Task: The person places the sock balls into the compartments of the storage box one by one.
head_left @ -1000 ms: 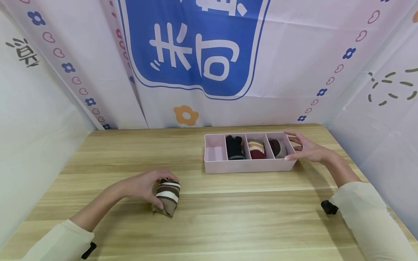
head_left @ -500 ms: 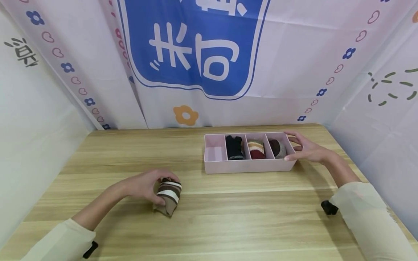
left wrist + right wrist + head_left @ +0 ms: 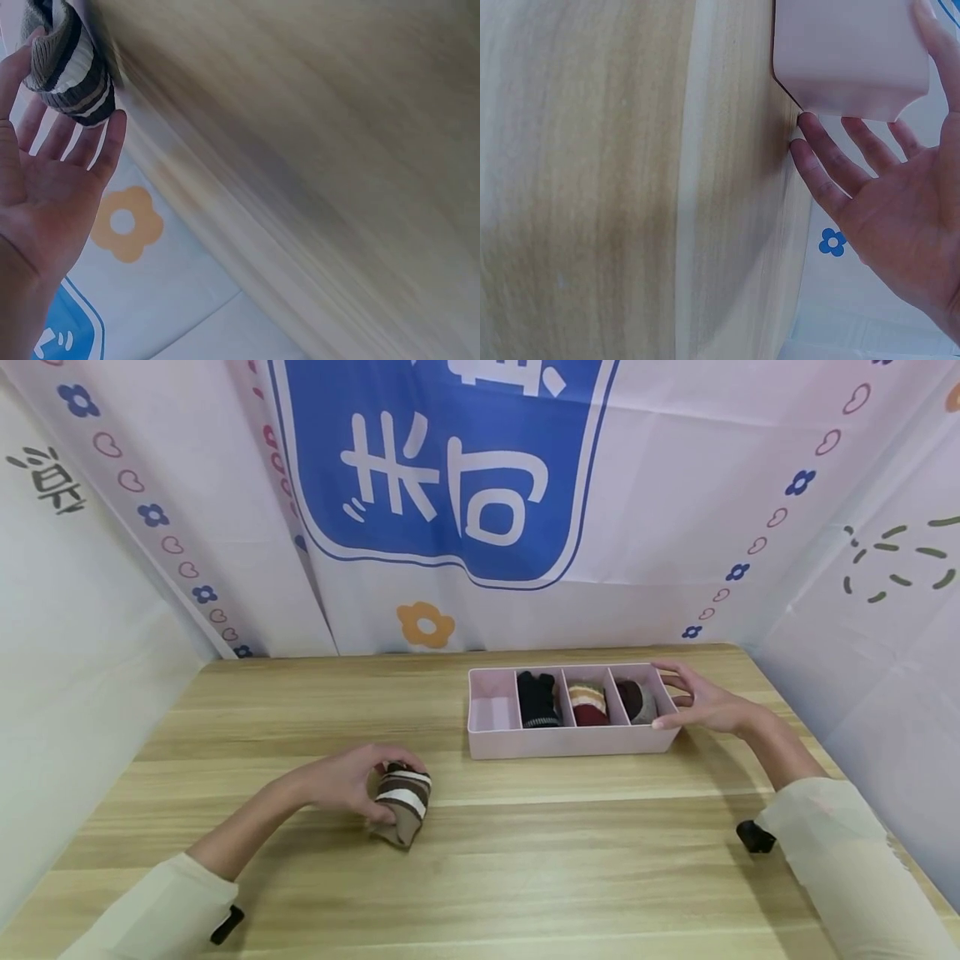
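A folded sock [image 3: 405, 797] with brown, tan and white stripes is held in my left hand [image 3: 352, 783], thumb on its near side and fingers over its far side. The left wrist view shows the same sock [image 3: 71, 67] between thumb and fingertips. A pink divided box [image 3: 570, 743] stands at the table's back right. Its leftmost compartment holds nothing; the others hold a black sock [image 3: 538, 702], a red sock with cream and orange bands [image 3: 589, 703] and a dark brown and grey sock [image 3: 637, 702]. My right hand [image 3: 708, 700] grips the box's right end, thumb in front, fingers behind.
The wooden table [image 3: 525, 860] runs back to a white printed cloth [image 3: 660, 510] with a large blue sign. White cloth also hangs at both sides. A black strap piece [image 3: 755, 837] shows at the right sleeve.
My left hand has carried the striped sock a little to the right and slightly away from me. The right hand and the pink box stay where they were.
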The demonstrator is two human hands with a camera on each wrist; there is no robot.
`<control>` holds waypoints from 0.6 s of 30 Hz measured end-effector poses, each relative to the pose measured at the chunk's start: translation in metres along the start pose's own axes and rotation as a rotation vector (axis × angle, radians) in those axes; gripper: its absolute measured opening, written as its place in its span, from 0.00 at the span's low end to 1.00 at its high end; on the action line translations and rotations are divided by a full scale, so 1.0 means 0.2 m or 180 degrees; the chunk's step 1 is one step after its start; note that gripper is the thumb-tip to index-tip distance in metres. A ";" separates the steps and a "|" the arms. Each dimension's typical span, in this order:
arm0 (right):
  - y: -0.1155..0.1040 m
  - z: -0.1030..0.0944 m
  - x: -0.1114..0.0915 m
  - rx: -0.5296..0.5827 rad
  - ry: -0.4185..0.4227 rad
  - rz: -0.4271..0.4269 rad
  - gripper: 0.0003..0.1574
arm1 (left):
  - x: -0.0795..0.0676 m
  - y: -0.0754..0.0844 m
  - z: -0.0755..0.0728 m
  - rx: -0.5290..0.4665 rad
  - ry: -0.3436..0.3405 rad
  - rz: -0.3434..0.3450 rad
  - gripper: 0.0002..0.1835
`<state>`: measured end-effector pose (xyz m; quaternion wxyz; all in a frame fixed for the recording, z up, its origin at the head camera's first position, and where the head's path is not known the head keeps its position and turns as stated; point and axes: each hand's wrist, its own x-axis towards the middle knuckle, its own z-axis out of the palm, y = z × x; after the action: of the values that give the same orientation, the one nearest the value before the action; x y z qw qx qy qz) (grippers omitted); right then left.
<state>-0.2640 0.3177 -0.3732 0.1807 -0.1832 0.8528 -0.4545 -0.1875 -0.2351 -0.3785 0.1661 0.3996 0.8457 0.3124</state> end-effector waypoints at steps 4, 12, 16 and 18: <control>0.00 0.00 0.00 0.0006 0.0012 -0.0008 0.63 | 0.03 0.00 0.00 0.0016 0.0046 0.0033 0.33; -0.01 0.00 -0.01 0.0017 0.0020 -0.0019 0.63 | 0.10 0.00 -0.03 -0.0050 0.0110 0.0157 0.30; 0.00 0.00 -0.01 0.0039 0.0011 -0.0022 0.63 | 0.13 0.01 -0.04 -0.0064 0.0210 0.0157 0.29; 0.00 0.00 -0.01 0.0056 0.0008 -0.0024 0.63 | 0.15 0.01 -0.05 -0.0077 0.0270 0.0143 0.30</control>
<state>-0.2622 0.3175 -0.3728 0.1795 -0.1842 0.8483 -0.4629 -0.2108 -0.2147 -0.3703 0.1279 0.4030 0.8389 0.3429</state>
